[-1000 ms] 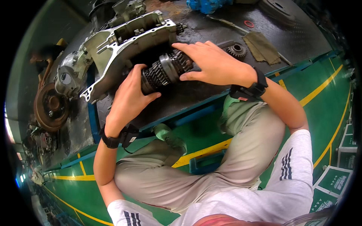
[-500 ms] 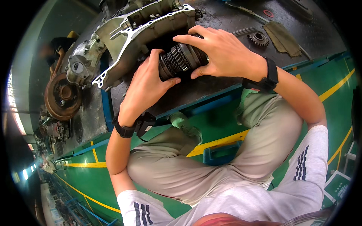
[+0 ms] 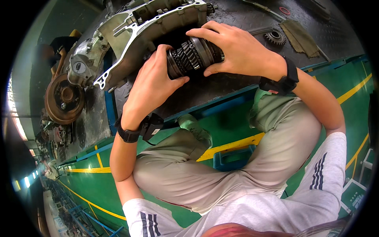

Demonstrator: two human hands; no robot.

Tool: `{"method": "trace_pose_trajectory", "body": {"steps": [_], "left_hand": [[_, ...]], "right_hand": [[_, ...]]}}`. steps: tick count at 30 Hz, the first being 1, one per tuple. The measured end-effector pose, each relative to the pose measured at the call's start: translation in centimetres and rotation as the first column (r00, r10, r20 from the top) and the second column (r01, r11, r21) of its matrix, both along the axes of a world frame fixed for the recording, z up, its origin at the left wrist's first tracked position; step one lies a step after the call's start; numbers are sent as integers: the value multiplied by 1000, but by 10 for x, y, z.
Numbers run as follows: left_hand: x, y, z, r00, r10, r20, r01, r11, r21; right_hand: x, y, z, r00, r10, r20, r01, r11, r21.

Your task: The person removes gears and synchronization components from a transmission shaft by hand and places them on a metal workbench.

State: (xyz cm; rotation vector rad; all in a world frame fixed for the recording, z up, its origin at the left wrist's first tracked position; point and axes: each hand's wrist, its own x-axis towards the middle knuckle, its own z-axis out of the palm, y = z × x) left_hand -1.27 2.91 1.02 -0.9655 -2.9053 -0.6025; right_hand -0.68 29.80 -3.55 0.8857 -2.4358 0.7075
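Observation:
Between my two hands lies a gear shaft assembly (image 3: 188,55), dark metal with helical teeth and wide rings, in front of an open gearbox housing (image 3: 158,28). My left hand (image 3: 154,77) is closed round its left end, thumb on the near side. Round the right end curls my right hand (image 3: 233,49), its fingers over the top and the thumb below. The underside of the assembly and part of its ends are hidden by my palms. More gears and a shaft show inside the housing behind.
A loose gear (image 3: 275,37), a brownish cloth (image 3: 299,37) and a red ring (image 3: 284,10) lie on the dark patterned bench (image 3: 237,85) to the right. Leftward stand a rusty brake disc (image 3: 65,98) and, beyond it, another person (image 3: 59,49). A blue stool (image 3: 233,158) is below.
My right hand has shifted slightly right and its end of the assembly shows a little more. Both hands keep their hold. The whole view has moved slightly.

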Motion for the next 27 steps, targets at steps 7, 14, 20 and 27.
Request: {"method": "trace_pose_trajectory", "body": {"steps": [7,14,20,27], "left_hand": [[2,3,-1,1000,-14,-12,14,1000,-6],[3,3,-1,1000,1,-14,-1,1000,-20],[3,5,-2,1000,20,5,-20,1000,-14],[3,-2,-2,1000,15,-15,-15,1000,5]], "right_hand": [[-3,5,0,1000,13,-11,-13,1000,-10],[-3,3,0,1000,7,27,-7,1000,-5],[-1,6,-2,1000,13,5,-13,1000,-4],[-2,-4,-7,999,38,-14,-38,999,-29]]}}
